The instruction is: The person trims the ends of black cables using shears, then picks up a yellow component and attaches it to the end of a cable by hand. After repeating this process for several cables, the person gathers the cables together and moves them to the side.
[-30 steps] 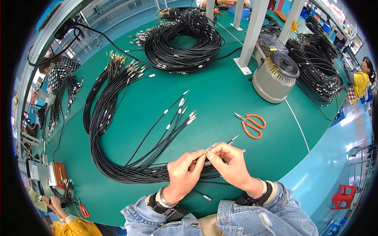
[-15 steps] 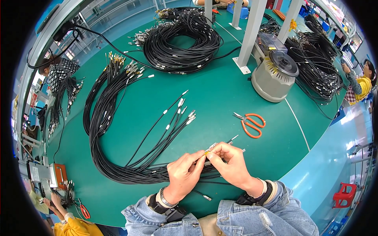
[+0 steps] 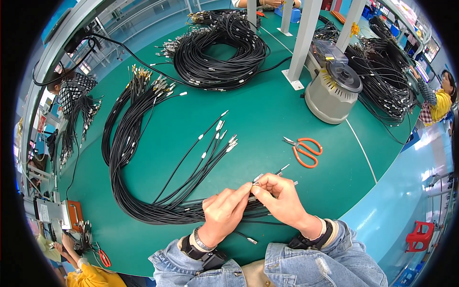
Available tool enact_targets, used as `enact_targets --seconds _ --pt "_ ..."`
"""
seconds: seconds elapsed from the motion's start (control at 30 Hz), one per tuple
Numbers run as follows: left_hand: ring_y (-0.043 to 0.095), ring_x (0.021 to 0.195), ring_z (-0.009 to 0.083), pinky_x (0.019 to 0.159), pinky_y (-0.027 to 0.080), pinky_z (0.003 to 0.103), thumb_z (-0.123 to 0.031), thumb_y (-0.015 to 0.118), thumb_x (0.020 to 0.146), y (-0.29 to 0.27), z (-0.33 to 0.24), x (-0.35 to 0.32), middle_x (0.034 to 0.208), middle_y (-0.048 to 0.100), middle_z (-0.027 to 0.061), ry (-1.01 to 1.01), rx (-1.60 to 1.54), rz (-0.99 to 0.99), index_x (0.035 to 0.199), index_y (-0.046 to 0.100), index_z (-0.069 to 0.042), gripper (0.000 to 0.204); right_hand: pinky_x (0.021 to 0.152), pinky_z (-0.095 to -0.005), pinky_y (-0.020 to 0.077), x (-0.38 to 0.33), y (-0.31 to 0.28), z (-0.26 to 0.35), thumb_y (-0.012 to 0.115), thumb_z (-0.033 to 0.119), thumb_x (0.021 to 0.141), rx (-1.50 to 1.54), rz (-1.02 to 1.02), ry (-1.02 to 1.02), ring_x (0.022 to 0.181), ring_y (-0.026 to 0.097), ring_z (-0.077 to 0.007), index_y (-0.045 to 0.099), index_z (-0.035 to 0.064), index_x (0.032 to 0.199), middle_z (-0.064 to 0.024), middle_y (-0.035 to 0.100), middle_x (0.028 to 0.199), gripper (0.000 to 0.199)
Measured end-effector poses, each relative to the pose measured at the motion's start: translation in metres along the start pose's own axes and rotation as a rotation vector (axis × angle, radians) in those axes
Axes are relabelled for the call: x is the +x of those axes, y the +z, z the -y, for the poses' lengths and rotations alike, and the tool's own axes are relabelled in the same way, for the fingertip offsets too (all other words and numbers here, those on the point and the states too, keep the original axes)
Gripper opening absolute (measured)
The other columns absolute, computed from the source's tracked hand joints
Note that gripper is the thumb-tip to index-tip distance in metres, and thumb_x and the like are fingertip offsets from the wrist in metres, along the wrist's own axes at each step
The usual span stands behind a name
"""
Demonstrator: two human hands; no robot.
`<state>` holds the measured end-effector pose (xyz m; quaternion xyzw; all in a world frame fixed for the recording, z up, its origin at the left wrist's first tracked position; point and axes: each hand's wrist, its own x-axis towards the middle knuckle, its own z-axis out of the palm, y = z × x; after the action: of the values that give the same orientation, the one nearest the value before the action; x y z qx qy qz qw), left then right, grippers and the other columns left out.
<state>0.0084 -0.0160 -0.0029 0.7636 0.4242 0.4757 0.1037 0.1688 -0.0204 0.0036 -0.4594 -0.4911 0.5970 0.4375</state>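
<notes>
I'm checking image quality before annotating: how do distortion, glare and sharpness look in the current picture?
Head view: fisheye bends the edge of the green table, with black corners; head view: bright reflections on the blue floor; head view: the orange-handled scissors look crisp, but what the left hand and right hand pinch is mostly covered.

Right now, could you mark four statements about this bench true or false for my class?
1. Orange-handled metal snips lie on the green tabletop. True.
2. The person's hands are far apart. False: the bare left hand and bare right hand are close together.
3. A curved bundle of black cables runs up to the left hand. True.
4. A rounded grey machine with a dark lid stands left of the bundle. False: it stands right of it.
</notes>
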Motion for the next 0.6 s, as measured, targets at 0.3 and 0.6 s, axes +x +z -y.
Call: enact_targets --seconds 0.3,0.6 --pt "0.051 0.044 0.0135 0.041 0.038 0.024 0.007 0.072 0.072 -0.002 0.0 0.001 0.059 0.058 0.0045 0.041 0.05 -0.028 0.1 0.067 -0.005 0.032 0.064 -0.0203 0.0428 -0.005 -0.001 0.009 0.056 0.004 0.091 0.123 0.045 0.018 0.074 0.052 -0.0035 0.057 -0.0018 0.106 0.0009 0.058 0.08 0.016" --pt "0.05 0.043 0.0112 0.04 0.037 0.024 0.006 0.072 0.072 -0.003 -0.001 0.002 0.06 0.059 0.005 -0.017 0.009 -0.017 0.099 0.066 -0.003 0.03 0.069 -0.0219 0.0438 -0.003 0.001 -0.001 0.058 0.003 0.09 0.145 0.086 -0.038 0.078 0.052 -0.0058 0.056 -0.0008 0.105 -0.0009 0.055 0.085 0.016"
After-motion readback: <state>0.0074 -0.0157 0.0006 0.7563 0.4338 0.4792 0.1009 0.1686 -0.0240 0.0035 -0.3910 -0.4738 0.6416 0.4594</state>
